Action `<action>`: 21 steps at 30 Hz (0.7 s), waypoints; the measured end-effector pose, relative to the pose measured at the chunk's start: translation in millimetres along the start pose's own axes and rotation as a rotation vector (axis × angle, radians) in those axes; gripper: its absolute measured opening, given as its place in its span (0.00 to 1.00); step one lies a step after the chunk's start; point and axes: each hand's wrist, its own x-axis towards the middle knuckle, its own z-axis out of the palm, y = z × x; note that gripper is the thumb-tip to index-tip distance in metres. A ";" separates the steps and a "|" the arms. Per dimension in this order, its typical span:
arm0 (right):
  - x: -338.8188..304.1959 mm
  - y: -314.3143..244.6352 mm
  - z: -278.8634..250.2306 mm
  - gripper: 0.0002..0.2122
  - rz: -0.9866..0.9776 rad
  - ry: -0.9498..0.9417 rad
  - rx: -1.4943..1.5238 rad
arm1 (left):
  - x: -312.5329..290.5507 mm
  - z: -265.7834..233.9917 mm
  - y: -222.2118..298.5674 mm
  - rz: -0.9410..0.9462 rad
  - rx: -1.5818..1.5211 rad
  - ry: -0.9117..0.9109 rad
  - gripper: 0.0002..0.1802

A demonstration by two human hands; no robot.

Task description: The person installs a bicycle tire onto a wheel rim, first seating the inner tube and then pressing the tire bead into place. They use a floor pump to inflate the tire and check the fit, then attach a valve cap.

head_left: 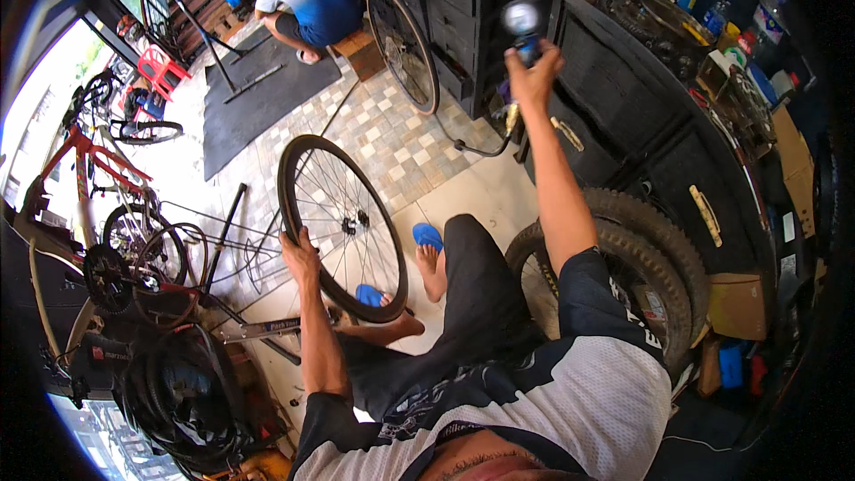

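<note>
With the left hand [301,256] curled tightly round its near edge, gripping a wheel [354,221], held tilted; cannot tell whether touching the floor [401,156]. With the right hand [534,73], clasped too, holding up a gauge [521,18], slightly blurred, well apart from the wheel. Below that hand, can see a hose [481,152] curving out over the floor. To its left, can make out a second wheel [434,80] beside drawers [451,0]; to its right, a dark desk [614,80] crowded on top with bottles and tools. Under the right forearm, notice two fat tyres [659,281], partly covered by the sleeve. Well left of the left hand, see a red bike [85,147] blocking that side, and nearer, a metal bar [258,330] running behind the forearm. Below, between the hands, find blue sandals [427,236], with one partly hidden by the held wheel. Beyond both hands, see a person [307,0] seated low near a black mat [258,98].
</note>
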 end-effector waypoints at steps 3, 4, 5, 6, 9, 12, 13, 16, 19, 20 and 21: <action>71.6 22.7 -41.5 0.33 -0.007 0.183 0.034 | 5.1 -5.4 55.5 0.034 -0.005 -0.155 0.26; 76.2 12.7 -36.8 0.33 0.036 0.203 0.003 | 15.9 -9.7 32.9 0.092 0.063 -0.119 0.26; 80.6 -1.9 -34.5 0.34 0.080 0.220 -0.034 | 21.2 -16.0 16.6 0.146 0.132 -0.088 0.25; 84.0 -8.5 -42.9 0.34 0.142 0.226 -0.044 | 10.0 -19.8 52.7 0.057 0.084 -0.243 0.24; 96.1 -8.2 -39.2 0.34 0.091 0.267 -0.061 | 8.7 -20.1 52.3 0.373 0.259 -0.087 0.23; 91.3 -2.5 -27.8 0.36 0.162 0.385 -0.049 | 3.4 -22.9 63.2 0.324 0.259 -0.165 0.26; 87.8 2.7 -22.3 0.36 0.194 0.416 -0.030 | 3.2 -27.7 63.0 0.301 0.287 -0.175 0.26; 77.1 24.4 -14.2 0.38 0.188 0.467 0.012 | 6.8 -30.7 53.1 0.313 0.296 -0.206 0.26; 79.4 59.1 -33.4 0.41 0.152 0.473 -0.135 | 5.2 -35.4 61.0 0.358 0.275 -0.263 0.25; 86.0 62.9 -43.3 0.41 0.168 0.431 -0.104 | 6.8 -36.8 53.4 0.390 0.273 -0.249 0.25; 85.6 62.1 -50.7 0.42 0.188 0.388 -0.080 | 7.4 -39.0 49.4 0.389 0.271 -0.276 0.26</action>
